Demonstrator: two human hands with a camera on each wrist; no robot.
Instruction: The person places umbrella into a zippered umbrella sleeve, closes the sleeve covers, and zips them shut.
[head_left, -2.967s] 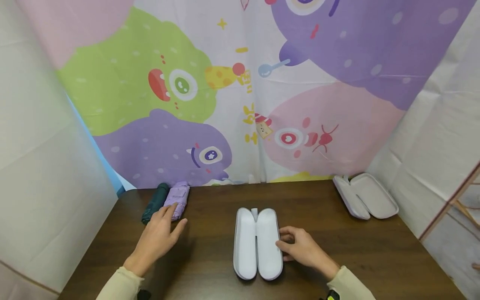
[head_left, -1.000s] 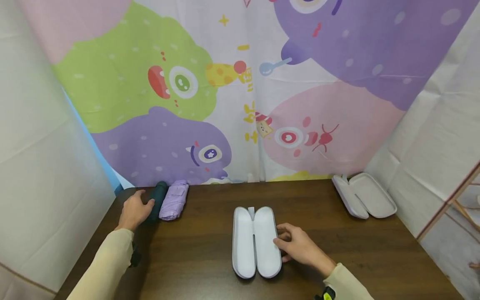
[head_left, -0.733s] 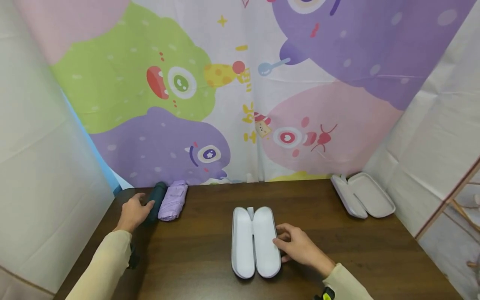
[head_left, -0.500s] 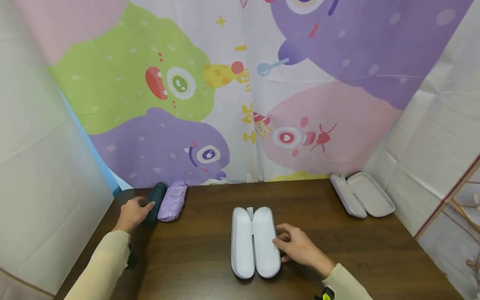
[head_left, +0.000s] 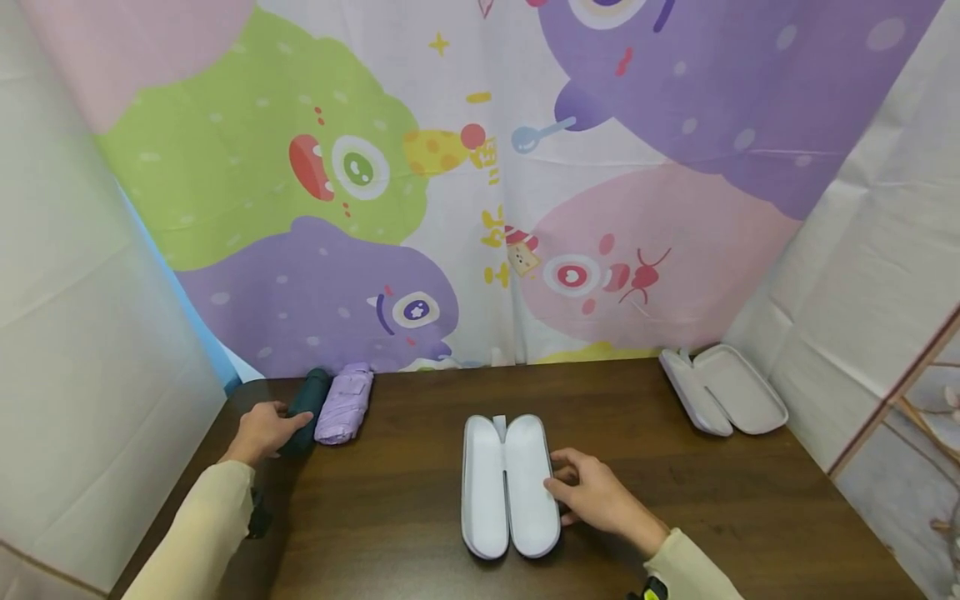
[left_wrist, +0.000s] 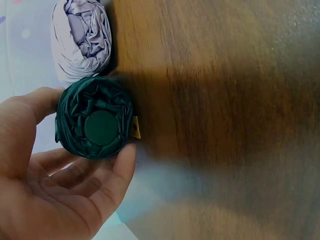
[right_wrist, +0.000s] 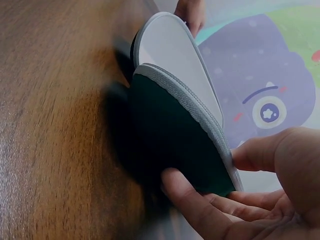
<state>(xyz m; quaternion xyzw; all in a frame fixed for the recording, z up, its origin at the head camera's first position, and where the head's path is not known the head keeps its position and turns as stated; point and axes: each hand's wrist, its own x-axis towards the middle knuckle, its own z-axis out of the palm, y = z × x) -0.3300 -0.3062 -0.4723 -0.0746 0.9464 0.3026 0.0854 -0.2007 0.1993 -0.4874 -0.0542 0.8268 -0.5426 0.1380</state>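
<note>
At the table's far left lies a dark green folded umbrella (head_left: 309, 400), its round end facing the left wrist view. My left hand (head_left: 262, 429) holds it, thumb on one side and fingers curled round the other (left_wrist: 65, 175). A lilac folded umbrella (head_left: 347, 404) lies right beside it. In the middle an unzipped hard case (head_left: 532, 492) lies spread in two halves, pale inside; the right wrist view shows its dark green shell (right_wrist: 175, 135) and grey zip edge. My right hand (head_left: 600, 496) grips the right half by its outer edge, thumb on the rim, fingers against the shell.
A second unzipped case (head_left: 727, 392), pale with a lilac outside, lies at the far right of the brown wooden table (head_left: 390, 517). Behind the table hangs a cartoon-printed cloth (head_left: 480, 333). White sheets (head_left: 97, 333) stand on both sides.
My left hand has moved left from over the lilac umbrella to the green one, then lowered and closed round it. The right hand has stayed at the middle case.
</note>
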